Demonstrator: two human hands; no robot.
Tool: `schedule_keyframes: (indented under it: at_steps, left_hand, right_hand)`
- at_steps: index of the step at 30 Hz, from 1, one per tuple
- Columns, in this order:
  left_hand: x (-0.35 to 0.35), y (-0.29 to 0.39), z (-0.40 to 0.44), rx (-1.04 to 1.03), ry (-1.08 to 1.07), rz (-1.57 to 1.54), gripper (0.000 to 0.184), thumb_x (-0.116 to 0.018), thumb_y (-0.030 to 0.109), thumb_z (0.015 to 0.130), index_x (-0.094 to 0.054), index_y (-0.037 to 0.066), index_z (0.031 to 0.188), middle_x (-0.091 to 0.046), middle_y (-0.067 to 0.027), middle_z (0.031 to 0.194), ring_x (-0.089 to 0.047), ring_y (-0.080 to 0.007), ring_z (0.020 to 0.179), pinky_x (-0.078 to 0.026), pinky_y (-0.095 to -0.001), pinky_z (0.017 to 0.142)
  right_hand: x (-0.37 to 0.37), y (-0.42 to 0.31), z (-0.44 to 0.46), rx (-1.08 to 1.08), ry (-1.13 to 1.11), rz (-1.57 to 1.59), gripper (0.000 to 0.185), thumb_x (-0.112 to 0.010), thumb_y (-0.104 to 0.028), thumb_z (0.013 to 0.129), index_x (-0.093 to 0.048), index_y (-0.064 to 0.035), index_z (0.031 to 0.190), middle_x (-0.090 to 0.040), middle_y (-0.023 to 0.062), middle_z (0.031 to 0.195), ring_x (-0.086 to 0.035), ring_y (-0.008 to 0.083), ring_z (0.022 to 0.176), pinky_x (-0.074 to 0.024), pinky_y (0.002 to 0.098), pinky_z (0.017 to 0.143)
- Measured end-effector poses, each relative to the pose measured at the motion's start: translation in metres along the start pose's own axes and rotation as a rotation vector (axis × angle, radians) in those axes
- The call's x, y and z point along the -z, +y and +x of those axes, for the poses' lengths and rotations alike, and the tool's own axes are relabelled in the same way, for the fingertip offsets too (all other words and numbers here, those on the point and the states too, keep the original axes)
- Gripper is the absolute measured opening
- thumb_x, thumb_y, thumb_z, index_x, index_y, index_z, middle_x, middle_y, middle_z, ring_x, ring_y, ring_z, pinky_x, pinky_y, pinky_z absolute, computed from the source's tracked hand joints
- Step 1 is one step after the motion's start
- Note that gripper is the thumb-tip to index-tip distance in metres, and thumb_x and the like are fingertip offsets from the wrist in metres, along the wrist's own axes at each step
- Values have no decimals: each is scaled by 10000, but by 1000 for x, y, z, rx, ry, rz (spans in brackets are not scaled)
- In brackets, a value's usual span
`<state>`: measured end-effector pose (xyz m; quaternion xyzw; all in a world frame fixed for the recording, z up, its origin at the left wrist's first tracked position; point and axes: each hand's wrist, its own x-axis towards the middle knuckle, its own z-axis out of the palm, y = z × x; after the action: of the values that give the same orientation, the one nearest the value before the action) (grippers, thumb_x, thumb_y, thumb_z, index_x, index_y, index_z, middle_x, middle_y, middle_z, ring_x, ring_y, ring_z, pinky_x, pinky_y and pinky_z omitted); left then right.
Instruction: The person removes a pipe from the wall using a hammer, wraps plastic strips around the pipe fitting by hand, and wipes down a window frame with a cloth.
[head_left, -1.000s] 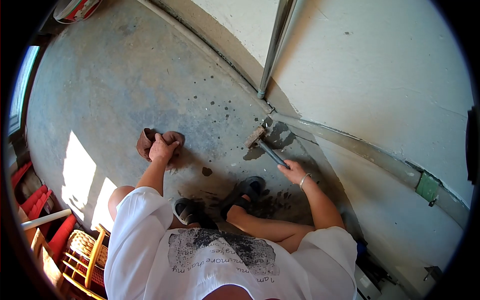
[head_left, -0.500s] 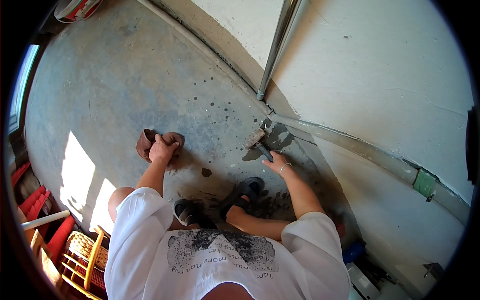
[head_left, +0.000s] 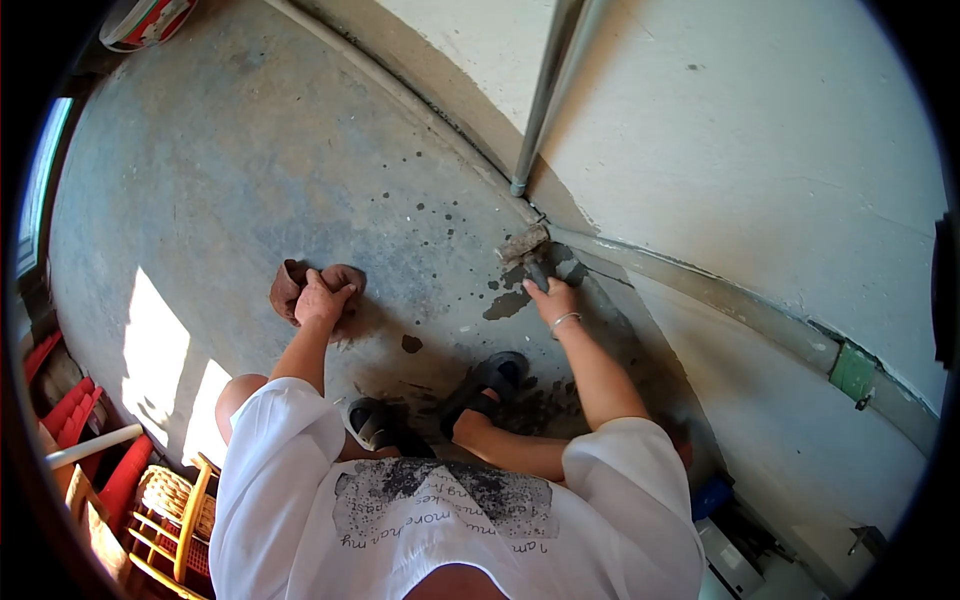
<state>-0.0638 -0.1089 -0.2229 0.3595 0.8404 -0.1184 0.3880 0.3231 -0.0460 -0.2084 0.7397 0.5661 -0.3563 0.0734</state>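
My left hand is closed on a bunched brown cloth at the left, low over the concrete floor. Folds of it stick out on both sides of my fingers. In my right hand is a short hammer, held by its dark handle with the fingers wrapped round. Its block-like, grey-brown head points away from me, close to the wall's foot. Whether the head touches the floor I cannot tell. Dark wet patches lie beneath and beside it.
A metal pole stands by the wall, near a pipe along its base. My sandalled feet are between my hands. A bucket is far left; a wooden rack and red items sit lower left.
My right hand has moved the hammer up and slightly right, towards the wall's foot, and its head has turned. My left hand and the cloth stay almost in place.
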Motion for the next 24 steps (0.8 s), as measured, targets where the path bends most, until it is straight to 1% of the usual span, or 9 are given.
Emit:
schedule_keyframes:
  at_steps: [4, 6, 9, 11, 13, 14, 17, 20, 24]
  left_hand:
    - [4, 6, -2, 21, -39, 7, 618, -642, 492, 646, -368, 58, 991, -592, -184, 915, -583, -318, 853, -463, -388, 706]
    - [2, 3, -1, 12, -21, -17, 625, -652, 487, 641, -368, 42, 976, -585, -198, 905, -578, -340, 849, -462, -401, 712]
    - [2, 5, -3, 20, 3, -11, 628, -651, 493, 640, -367, 42, 973, -587, -198, 901, -577, -345, 852, -459, -404, 717]
    - [-3, 0, 1, 13, -6, 2, 628, -649, 492, 641, -366, 50, 986, -588, -193, 908, -578, -332, 857, -460, -397, 718]
    - [-2, 2, 2, 0, -2, 5, 628, -647, 490, 643, -364, 57, 999, -590, -188, 916, -579, -319, 861, -460, -389, 718]
    - [-1, 3, 1, 12, -15, 8, 641, -645, 497, 643, -359, 47, 998, -586, -200, 914, -574, -334, 864, -456, -399, 722]
    - [-4, 0, 3, 10, -19, -6, 663, -644, 503, 640, -351, 34, 1005, -581, -215, 919, -569, -348, 872, -451, -409, 730]
    - [-5, 0, 1, -5, -5, -33, 674, -647, 502, 637, -348, 31, 1015, -580, -219, 923, -567, -349, 879, -450, -409, 737]
    - [-1, 3, 1, 21, -34, -14, 676, -650, 497, 636, -347, 28, 1017, -580, -220, 920, -566, -351, 882, -454, -407, 736]
  right_hand:
    - [11, 2, -12, 28, 16, 3, 453, -564, -478, 723, -580, -25, 741, -581, 189, 683, -566, 341, 661, -434, 395, 608]
    - [17, 4, -15, 9, -20, 47, 449, -566, -476, 722, -584, -28, 745, -583, 186, 686, -566, 344, 669, -434, 395, 616]
    - [8, 3, 0, 38, -37, 71, 439, -569, -470, 722, -584, -32, 737, -585, 180, 687, -568, 343, 671, -435, 392, 610]
    - [-10, 1, 4, -17, 39, -17, 446, -596, -456, 718, -566, -12, 701, -561, 173, 618, -555, 299, 582, -431, 368, 569]
    - [0, -4, -2, -19, 26, 6, 433, -588, -461, 717, -576, -28, 712, -574, 168, 642, -563, 319, 619, -434, 380, 582]
    - [4, -5, -4, -20, 11, 25, 422, -580, -466, 716, -586, -44, 722, -587, 164, 666, -571, 338, 656, -437, 391, 596]
    - [6, 15, -11, 1, -19, 115, 422, -581, -469, 713, -586, -47, 717, -585, 165, 656, -570, 341, 650, -438, 394, 595]
    - [10, -16, 0, 19, 19, 40, 414, -580, -465, 715, -594, -51, 722, -587, 162, 661, -569, 339, 650, -437, 396, 597]
    - [2, -10, -2, -72, 33, 32, 413, -578, -464, 717, -601, -52, 732, -588, 163, 666, -570, 337, 652, -437, 394, 598]
